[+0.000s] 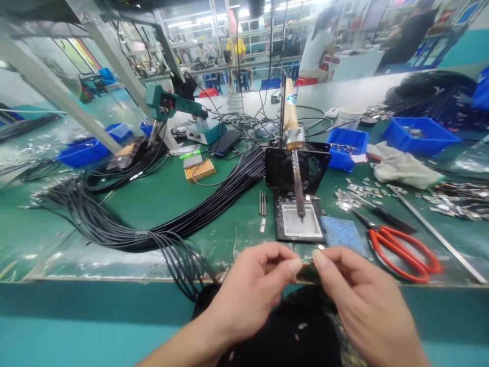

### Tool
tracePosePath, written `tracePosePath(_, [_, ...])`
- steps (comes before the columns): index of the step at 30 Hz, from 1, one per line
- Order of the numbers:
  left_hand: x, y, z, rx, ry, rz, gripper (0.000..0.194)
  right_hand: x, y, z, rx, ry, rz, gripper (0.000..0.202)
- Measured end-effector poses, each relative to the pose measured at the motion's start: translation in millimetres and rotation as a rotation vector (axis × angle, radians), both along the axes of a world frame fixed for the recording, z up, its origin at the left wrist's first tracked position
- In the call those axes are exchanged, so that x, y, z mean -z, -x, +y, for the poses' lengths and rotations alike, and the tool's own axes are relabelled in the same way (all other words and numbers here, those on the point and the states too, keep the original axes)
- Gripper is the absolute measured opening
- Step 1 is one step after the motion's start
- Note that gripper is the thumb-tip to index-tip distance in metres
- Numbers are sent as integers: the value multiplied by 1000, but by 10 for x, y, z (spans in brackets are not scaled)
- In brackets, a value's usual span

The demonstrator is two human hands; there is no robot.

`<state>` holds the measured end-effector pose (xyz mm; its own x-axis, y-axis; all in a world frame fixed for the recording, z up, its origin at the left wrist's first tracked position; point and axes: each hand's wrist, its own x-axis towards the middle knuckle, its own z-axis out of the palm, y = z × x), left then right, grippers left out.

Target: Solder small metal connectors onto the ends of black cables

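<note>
Both hands meet just in front of the table's near edge, fingertips almost touching. My left hand (pixel 260 285) is closed in a pinch, with thin reddish wires (pixel 304 265) showing at its fingertips. My right hand (pixel 359 300) also pinches, thumb against forefinger, on something tiny with a metallic glint; its shape is mostly hidden. Just beyond them a soldering iron (pixel 297 173) with a wooden handle hangs tip down over a square metal tray (pixel 301 221). A blue sponge (pixel 343 233) lies beside that tray, close to my right hand.
A thick bundle of black cables (pixel 198 214) curves across the left. Red-handled scissors (pixel 405 252), a metal strip (pixel 439 234) and scattered metal connectors (pixel 349 196) lie right. Behind stand a black fan (pixel 275 168), blue bins (pixel 418 135) and a teal tool (pixel 171 104). People sit farther back.
</note>
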<state>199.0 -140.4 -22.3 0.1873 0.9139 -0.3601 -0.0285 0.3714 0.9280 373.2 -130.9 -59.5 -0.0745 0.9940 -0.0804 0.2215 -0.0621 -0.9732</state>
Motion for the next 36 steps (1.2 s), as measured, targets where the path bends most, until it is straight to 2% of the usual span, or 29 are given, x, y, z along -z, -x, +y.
tracePosePath(5, [59,17,106,-19,22,-31,25,-21,55,85,56,29,-39,38])
tracePosePath(10, [90,13,155,-52,62,-77,22,-62,120,96,90,76,26,37])
tracePosePath(24, [95,-45,281,-106,108,-101,23,-73,114,185,83,136,21,38])
tracePosePath(32, [76,-83,345,-159,156,-178,18,-126,154,253,124,179,47,42])
tracePosePath(36, [62,-85,393,-165,184,-247,19,-92,160,293,124,143,51,42])
